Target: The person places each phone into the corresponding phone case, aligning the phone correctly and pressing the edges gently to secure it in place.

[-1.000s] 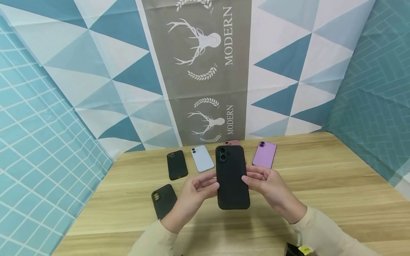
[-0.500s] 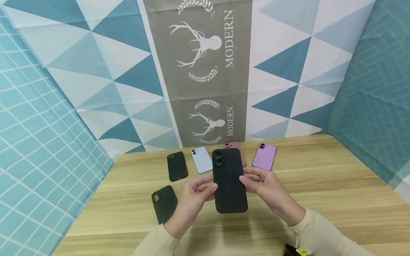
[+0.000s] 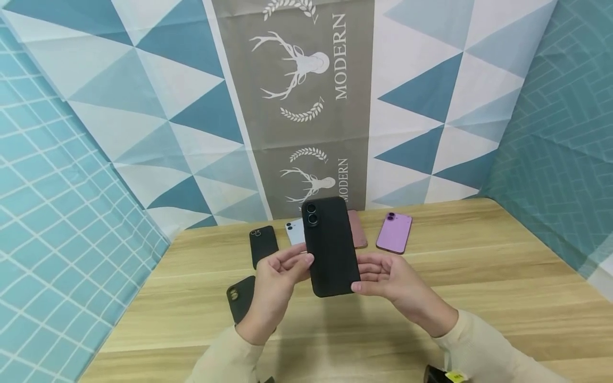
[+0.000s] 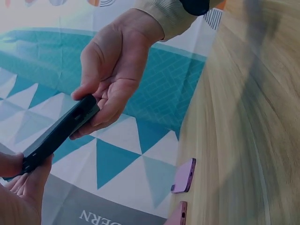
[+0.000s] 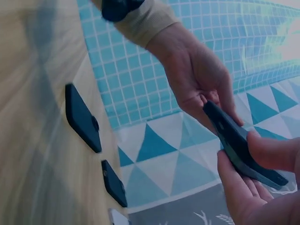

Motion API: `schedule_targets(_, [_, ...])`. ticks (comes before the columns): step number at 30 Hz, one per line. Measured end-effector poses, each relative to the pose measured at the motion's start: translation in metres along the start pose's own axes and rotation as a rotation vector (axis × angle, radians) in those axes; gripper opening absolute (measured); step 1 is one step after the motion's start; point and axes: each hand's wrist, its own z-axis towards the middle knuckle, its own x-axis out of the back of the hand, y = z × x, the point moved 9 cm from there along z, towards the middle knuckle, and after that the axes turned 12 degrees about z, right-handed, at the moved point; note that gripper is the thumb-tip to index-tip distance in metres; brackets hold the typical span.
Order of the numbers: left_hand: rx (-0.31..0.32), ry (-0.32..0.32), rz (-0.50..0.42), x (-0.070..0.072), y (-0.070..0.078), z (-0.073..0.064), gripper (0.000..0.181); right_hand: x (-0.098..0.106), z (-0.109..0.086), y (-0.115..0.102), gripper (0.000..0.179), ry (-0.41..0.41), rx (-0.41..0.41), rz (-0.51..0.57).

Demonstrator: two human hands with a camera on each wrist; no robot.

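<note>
A phone in a black case (image 3: 331,247) is held up over the table, back toward the head camera, two ringed lenses at its upper left. My left hand (image 3: 280,274) pinches its left edge, thumb on the back and fingers behind. My right hand (image 3: 395,279) grips the lower right edge the same way, thumb near the bottom corner. Both wrist views show the phone (image 4: 58,133) edge-on and tilted between the two hands. Beside my left wrist lies a black phone case (image 3: 240,298) with camera cutouts, partly hidden by that hand.
Along the back of the wooden table (image 3: 503,276) lie a black phone (image 3: 262,244), a white phone (image 3: 294,231) and a pink phone (image 3: 357,230), partly covered by the held one, plus a purple phone (image 3: 394,232). Patterned cloth (image 3: 306,106) hangs behind.
Both hands have raised the phone and shifted it left, tilting it slightly. My right thumb has slid down toward the lower right corner. The left hand now overlaps more of the loose case.
</note>
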Motion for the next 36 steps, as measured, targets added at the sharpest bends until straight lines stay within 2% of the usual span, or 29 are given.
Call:
schedule_targets(10, [-0.041,-0.061,0.055,-0.008,0.010,-0.009,0.036,0.000,0.000,0.003,0.057,-0.012,0.065,0.108])
schedule_targets(16, [-0.065,-0.204,0.108,-0.023,0.008,-0.017,0.043,0.005,-0.001,0.003,0.063,0.025,0.057,0.125])
schedule_targets(18, [-0.085,-0.232,0.116,-0.027,0.008,-0.019,0.045,0.007,-0.001,0.001,0.066,0.046,0.059,0.112])
schedule_targets(27, [-0.091,-0.215,0.114,-0.027,0.005,-0.016,0.043,0.012,-0.003,-0.004,0.065,0.140,0.037,-0.020])
schedule_targets(36, [-0.107,-0.232,0.107,-0.028,0.000,-0.014,0.045,0.012,-0.002,-0.003,0.060,0.144,0.049,-0.082])
